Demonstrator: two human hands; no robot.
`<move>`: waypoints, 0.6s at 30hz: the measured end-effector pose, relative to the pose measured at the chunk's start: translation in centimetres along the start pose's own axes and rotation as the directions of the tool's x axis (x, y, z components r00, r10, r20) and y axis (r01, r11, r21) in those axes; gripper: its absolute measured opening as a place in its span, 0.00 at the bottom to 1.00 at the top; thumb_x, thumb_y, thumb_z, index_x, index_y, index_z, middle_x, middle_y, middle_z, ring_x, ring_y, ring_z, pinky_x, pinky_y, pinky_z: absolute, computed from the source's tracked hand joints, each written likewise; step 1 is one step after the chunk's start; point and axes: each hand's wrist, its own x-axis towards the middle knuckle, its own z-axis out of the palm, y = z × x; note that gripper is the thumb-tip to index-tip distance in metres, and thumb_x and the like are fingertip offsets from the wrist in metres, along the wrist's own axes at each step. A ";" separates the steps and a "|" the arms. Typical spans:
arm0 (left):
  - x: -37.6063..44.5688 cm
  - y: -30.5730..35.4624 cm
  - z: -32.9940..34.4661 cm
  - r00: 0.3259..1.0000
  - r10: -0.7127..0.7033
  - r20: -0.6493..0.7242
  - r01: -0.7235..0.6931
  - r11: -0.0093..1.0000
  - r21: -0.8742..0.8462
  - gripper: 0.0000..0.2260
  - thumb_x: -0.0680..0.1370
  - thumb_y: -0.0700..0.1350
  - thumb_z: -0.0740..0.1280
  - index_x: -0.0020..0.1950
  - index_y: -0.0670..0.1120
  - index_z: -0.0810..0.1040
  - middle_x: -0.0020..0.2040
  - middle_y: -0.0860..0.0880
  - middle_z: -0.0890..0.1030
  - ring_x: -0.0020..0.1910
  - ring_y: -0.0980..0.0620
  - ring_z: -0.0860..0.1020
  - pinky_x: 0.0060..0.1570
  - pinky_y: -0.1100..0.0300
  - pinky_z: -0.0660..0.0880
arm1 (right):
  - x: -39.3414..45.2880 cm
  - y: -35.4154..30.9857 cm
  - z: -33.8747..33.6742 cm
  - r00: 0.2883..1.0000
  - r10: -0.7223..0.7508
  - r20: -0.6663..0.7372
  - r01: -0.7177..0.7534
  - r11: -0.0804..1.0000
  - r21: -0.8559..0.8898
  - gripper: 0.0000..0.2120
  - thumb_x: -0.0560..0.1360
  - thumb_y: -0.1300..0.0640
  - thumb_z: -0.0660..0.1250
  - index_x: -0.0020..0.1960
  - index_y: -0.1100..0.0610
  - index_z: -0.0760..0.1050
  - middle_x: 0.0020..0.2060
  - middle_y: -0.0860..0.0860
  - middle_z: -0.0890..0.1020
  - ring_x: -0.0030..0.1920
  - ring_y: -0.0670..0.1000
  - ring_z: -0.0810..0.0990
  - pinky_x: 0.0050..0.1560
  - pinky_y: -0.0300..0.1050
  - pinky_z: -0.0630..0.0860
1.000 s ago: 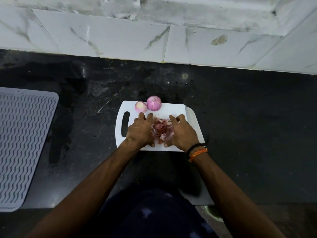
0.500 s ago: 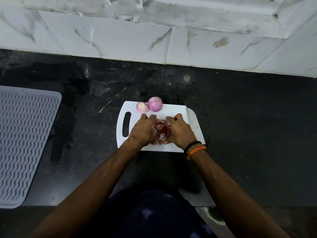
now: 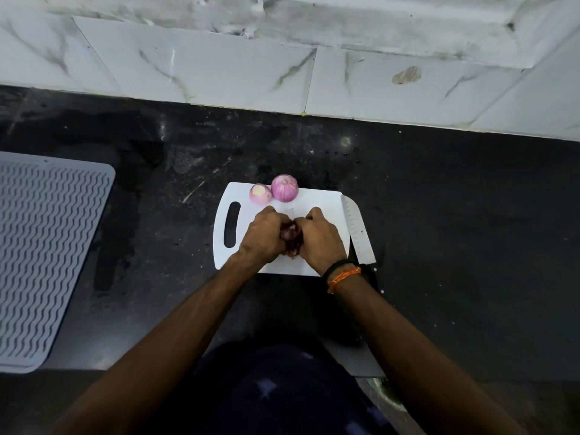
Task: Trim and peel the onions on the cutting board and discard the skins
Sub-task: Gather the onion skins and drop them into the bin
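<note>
Head view: hands meet over the middle of my white cutting board (image 3: 317, 204). My left hand (image 3: 262, 235) and right hand (image 3: 320, 238) are cupped together, fingers curled around a clump of reddish onion skins (image 3: 291, 239) squeezed between them. 2 peeled onions (image 3: 273, 190) sit touching each other at the board's 12 o'clock edge, partly overhanging it. A knife (image 3: 357, 233) lies along the board's 3 o'clock edge, blade just beside my right wrist.

Risks, as I judge them: loose papery flakes could slip from the bottom of my grip when I lift, scattering on the dark counter (image 3: 470, 215). Swinging my right hand outward could brush the blade or knock the knife off. A nudge to the board could roll the onions off its far edge.
</note>
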 end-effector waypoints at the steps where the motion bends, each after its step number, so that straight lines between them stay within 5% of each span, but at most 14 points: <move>1: -0.1 0.2 -0.1 1.000 -0.010 -0.008 0.010 1.000 -0.027 0.05 0.73 0.46 0.72 0.41 0.45 0.84 0.37 0.46 0.80 0.36 0.48 0.79 0.37 0.58 0.73 | 0.0 0.0 0.1 1.000 -0.008 -0.006 0.008 1.000 -0.002 0.10 0.76 0.55 0.69 0.55 0.57 0.79 0.54 0.55 0.74 0.45 0.57 0.79 0.53 0.50 0.77; 8: -0.2 1.0 -0.8 0.998 -0.062 0.025 0.064 0.990 -0.127 0.07 0.76 0.44 0.69 0.39 0.45 0.84 0.31 0.48 0.84 0.29 0.53 0.82 0.37 0.60 0.80 | 0.6 0.1 -0.7 1.000 -0.029 -0.009 0.028 0.999 -0.040 0.10 0.73 0.53 0.71 0.52 0.56 0.81 0.50 0.55 0.78 0.47 0.58 0.80 0.48 0.49 0.73; 18: 0.9 1.7 -2.0 0.995 -0.039 0.093 0.037 0.999 0.024 0.04 0.73 0.40 0.74 0.45 0.41 0.85 0.40 0.43 0.85 0.39 0.47 0.80 0.38 0.59 0.74 | 0.8 0.4 -1.5 1.000 0.002 -0.021 0.001 0.989 0.149 0.11 0.70 0.50 0.74 0.49 0.55 0.86 0.42 0.55 0.86 0.44 0.56 0.83 0.49 0.48 0.79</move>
